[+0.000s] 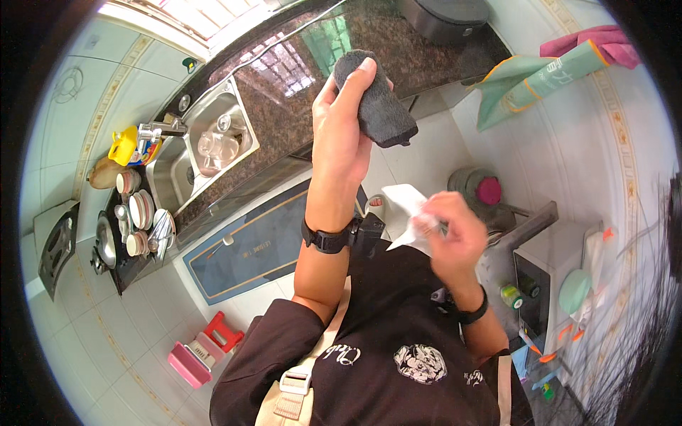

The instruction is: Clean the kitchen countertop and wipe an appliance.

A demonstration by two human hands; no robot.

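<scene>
Left hand (341, 135) grips dark grey microfibre cloth (375, 99), upper centre; right hand (455, 238) pinches white paper tissue (410, 213). Keep cloth bunched firmly.

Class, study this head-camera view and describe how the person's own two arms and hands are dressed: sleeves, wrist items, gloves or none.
Both hands are bare, without gloves. The left hand has a black band with a bulky black device at the wrist. The right hand has a thinner black wristband. Dark brown short sleeves end near the elbows, leaving both forearms uncovered.
</scene>
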